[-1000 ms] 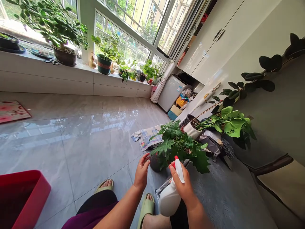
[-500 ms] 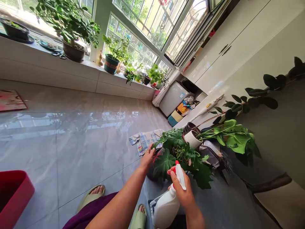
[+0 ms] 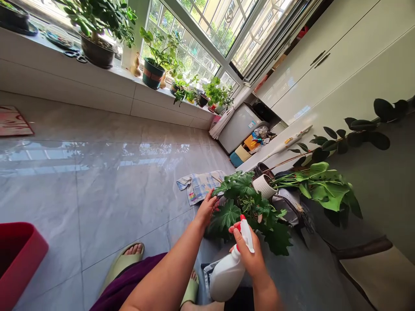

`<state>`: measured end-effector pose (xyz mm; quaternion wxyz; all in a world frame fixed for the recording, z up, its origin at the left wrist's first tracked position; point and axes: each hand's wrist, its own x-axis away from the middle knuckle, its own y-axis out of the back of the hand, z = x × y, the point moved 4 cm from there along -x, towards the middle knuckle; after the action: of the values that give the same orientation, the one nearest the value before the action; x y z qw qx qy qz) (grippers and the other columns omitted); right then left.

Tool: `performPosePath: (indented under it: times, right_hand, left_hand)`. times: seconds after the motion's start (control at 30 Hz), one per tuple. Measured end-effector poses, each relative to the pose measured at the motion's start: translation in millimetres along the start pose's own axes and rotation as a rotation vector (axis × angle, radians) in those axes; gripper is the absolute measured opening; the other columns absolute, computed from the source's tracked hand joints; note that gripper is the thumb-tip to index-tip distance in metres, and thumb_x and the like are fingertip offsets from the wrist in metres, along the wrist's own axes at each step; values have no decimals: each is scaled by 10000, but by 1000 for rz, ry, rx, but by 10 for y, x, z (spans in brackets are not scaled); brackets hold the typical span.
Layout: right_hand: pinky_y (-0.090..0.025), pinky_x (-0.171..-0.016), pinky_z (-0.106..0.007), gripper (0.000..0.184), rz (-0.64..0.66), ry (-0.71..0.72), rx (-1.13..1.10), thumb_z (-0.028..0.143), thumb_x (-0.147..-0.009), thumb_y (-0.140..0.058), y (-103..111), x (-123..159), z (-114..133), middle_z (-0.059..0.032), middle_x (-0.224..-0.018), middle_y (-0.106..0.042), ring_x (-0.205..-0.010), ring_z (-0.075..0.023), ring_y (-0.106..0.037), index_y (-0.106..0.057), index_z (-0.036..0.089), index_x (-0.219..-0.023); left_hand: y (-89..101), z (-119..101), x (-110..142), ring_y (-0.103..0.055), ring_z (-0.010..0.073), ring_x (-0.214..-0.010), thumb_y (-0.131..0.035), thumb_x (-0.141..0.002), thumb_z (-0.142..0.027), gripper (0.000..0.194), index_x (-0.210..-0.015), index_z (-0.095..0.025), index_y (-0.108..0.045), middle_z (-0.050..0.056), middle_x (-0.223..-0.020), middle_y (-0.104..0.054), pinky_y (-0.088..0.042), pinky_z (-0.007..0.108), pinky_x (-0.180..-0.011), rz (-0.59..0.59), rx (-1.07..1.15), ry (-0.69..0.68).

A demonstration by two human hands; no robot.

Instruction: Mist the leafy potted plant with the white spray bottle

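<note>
My right hand (image 3: 249, 255) is wrapped round the neck of a white spray bottle (image 3: 227, 273) with a red and white trigger head (image 3: 244, 229), its nozzle towards a leafy potted plant (image 3: 249, 207) on the floor. My left hand (image 3: 207, 209) reaches into the left side of that plant, fingers curled among the leaves. The plant's dark pot is mostly hidden by foliage and my hand.
A white ribbed pot (image 3: 263, 185) with a large-leaved plant (image 3: 320, 185) stands behind, beside a dark-leaved branch (image 3: 350, 134). A striped cloth (image 3: 199, 185) lies on the tiled floor. A red bin (image 3: 17, 255) is at left. Potted plants (image 3: 97, 26) line the windowsill.
My left hand has moved from beside the pot up into the plant's leaves. The view has shifted closer and slightly left; my right hand keeps hold of the bottle.
</note>
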<state>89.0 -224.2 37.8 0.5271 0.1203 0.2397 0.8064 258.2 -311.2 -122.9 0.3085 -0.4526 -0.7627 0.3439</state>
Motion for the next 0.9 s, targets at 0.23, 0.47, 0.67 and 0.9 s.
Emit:
performPosePath:
  times: [0.23,0.47,0.67,0.9]
  right_hand:
    - [-585,-526,-297,566,-14,-30,-34,725,-878,-723,67,61,18,-52,-917,-709,-611,-165,-641,-691,195,-1076]
    - [-561,-495,-282,571,-47,-43,-68,729,-852,-751,58,124,64,-6,-823,-684,-520,-128,-588,-690,199,-1056]
    - [-580,-501,-306,599,-50,-49,-69,755,-833,-751,34,116,-24,-49,-916,-718,-574,-155,-618,-700,201,-1056]
    - [-571,-473,-304,617,4,-41,-51,791,-821,-734,45,116,-59,-47,-853,-704,-577,-169,-611,-704,210,-1029]
  left_hand:
    - [-40,17,12,-642,334,-1353,-843,-749,-532,752,-1430,-248,-697,143,-1547,-658,-499,441,-1096,70,-58,-21]
    - [-42,38,168,-705,305,-1206,-761,-819,-510,660,-1398,-194,-731,136,-1380,-767,-501,476,-1115,83,-240,-113]
    - [-85,-58,322,-722,314,-1220,-697,-854,-421,520,-1315,-196,-782,132,-1337,-791,-505,516,-1167,89,-467,-301]
    - [-74,-174,455,-741,338,-1162,-654,-863,-338,478,-1301,-206,-795,137,-1233,-824,-522,559,-1132,83,-695,-417]
